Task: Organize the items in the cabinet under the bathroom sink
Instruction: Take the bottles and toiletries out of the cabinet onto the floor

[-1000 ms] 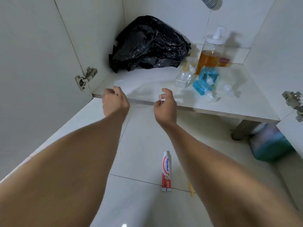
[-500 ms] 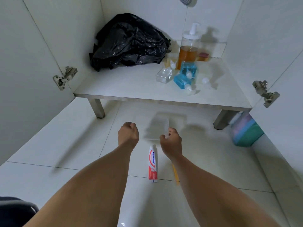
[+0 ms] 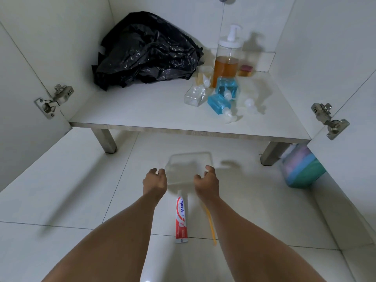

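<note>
Barely, a blurred clear tray [image 3: 190,162].

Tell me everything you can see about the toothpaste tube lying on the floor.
The toothpaste tube is red and white, with Pepsodent printed along its length, a white cap and a flat crimped tail. It looks like soft plastic. It lies flat on the floor tile, cap pointing toward the cabinet and tail nearest the camera, across a grout line. Only the floor touches it. A thin yellow stick lies just to its right, apart.
</note>
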